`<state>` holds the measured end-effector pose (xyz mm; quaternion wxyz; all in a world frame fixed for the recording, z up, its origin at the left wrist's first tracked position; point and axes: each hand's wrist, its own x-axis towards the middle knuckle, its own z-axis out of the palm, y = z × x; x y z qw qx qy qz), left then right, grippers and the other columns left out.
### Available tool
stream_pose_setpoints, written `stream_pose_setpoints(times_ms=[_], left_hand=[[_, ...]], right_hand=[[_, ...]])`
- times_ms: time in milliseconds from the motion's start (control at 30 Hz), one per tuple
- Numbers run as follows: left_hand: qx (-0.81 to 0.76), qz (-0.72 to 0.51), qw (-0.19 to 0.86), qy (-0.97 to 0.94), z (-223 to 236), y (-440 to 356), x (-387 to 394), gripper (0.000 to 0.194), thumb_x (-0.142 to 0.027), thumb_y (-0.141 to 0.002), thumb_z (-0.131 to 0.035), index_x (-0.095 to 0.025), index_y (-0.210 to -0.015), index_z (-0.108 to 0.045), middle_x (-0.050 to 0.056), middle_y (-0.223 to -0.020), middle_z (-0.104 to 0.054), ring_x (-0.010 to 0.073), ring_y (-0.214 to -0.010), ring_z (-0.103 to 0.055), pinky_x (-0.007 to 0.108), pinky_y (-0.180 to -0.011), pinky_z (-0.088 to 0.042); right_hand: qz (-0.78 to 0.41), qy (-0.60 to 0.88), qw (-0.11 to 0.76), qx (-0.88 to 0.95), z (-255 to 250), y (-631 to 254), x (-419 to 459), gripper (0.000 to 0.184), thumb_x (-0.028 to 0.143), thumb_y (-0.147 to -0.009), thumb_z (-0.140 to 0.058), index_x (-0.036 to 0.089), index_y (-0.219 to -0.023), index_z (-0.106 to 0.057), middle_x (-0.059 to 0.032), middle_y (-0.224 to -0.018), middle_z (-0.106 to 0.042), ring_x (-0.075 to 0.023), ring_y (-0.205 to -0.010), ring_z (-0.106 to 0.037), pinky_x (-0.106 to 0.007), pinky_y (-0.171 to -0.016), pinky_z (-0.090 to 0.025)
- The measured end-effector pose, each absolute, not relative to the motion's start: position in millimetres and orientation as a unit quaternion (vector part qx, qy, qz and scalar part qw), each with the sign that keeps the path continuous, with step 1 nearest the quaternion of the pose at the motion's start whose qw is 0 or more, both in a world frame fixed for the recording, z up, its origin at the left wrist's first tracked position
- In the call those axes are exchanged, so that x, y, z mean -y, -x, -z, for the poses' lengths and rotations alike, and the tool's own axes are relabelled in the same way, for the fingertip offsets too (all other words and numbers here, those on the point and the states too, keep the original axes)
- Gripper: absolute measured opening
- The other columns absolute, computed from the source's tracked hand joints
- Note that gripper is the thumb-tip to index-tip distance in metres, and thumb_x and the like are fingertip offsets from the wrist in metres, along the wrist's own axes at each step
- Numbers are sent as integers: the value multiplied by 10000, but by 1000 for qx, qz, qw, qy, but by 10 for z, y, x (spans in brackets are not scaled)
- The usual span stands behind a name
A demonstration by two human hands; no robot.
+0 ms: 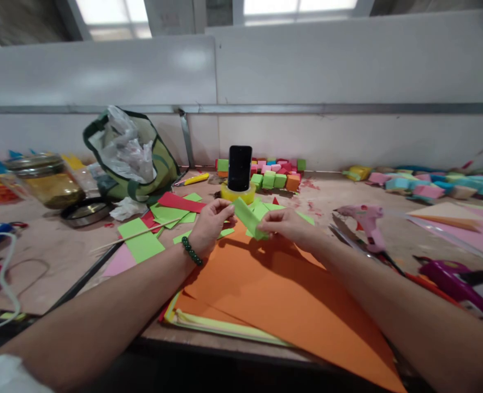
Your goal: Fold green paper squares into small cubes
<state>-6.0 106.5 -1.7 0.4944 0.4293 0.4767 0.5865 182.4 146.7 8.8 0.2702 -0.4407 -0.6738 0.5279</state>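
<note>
While both forearms are stretched forward from the near edge of the worktop (315,191), a light-green paper strip (246,217) is held slantwise between the two hands, above the orange sheets (278,289). Its upper end is pinched between thumb and fingers of the left hand (213,221), whose wrist is circled by a green bead bracelet (191,251); its lower end is pinched likewise by the right hand (286,224), with the back of the hand turned upward. On the left, a handled glass jar (47,183) is partly filled with something amber, and beside it a dark-rimmed lid (86,212) is laid flat. Next to these, a leaning green bag (165,164) is seen gaping, stuffed with crumpled translucent plastic (133,153).
</note>
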Motion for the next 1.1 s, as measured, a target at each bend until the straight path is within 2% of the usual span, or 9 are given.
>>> stream_pose_setpoints(times_ms=[100, 233, 300, 467, 633, 867, 1100], left_hand=[[-475, -574, 476, -468, 19, 38, -1025, 254, -342, -691, -714, -166, -753, -541, -40, -678, -526, 78, -612, -525, 179, -550, -464], [-456, -542, 466, -531, -7, -29, -941, 254, -360, -699, -704, -162, -744, -551, -37, -688, -532, 84, -630, -524, 184, -547, -480], [-451, -536, 467, -539, -32, -56, -912, 242, -348, -704, -703, -155, -745, -564, -35, -682, -548, 79, -620, -532, 191, -566, -489], [-450, -551, 472, -520, -97, -73, -892, 234, -323, -672, -738, -138, -730, -607, -25, -650, -592, 75, -584, -550, 208, -603, -497], [-445, -560, 470, -518, -110, -67, -873, 221, -297, -662, -750, -126, -715, -620, -21, -631, -599, 72, -571, -557, 198, -600, -493], [-424, -487, 554, -525, -58, -80, -858, 274, -384, -718, -719, -138, -733, -599, -8, -694, -599, 97, -640, -597, 199, -578, -490], [-436, -492, 533, -532, -71, -90, -860, 282, -350, -687, -748, -117, -631, -598, -11, -572, -589, 82, -533, -575, 210, -586, -494]], right_hand=[[-496, 380, 242, 742, -93, -1806, -1420, 227, 343, -638, -710, 148, -582, -608, 39, -541, -516, -79, -514, -414, -238, -502, -302], [-498, 330, 334, 729, -129, -1799, -1388, 250, 399, -686, -698, 152, -691, -663, 18, -619, -576, -95, -569, -458, -250, -552, -353], [-482, 331, 366, 724, -153, -1806, -1384, 253, 408, -688, -704, 158, -679, -670, 16, -594, -574, -93, -552, -450, -251, -539, -350], [-450, 324, 395, 732, -194, -1815, -1367, 262, 409, -686, -717, 162, -617, -659, 25, -545, -545, -90, -530, -431, -253, -525, -348], [-477, 295, 409, 720, -177, -1794, -1354, 242, 378, -707, -717, 156, -657, -635, 34, -579, -541, -85, -548, -441, -251, -553, -355], [-493, 310, 455, 673, -163, -1767, -1351, 244, 353, -653, -755, 159, -593, -620, 38, -554, -527, -80, -539, -426, -248, -550, -344], [-506, 349, 414, 671, -75, -1744, -1380, 317, 453, -696, -701, 157, -632, -607, 32, -570, -502, -87, -545, -420, -251, -543, -348]])
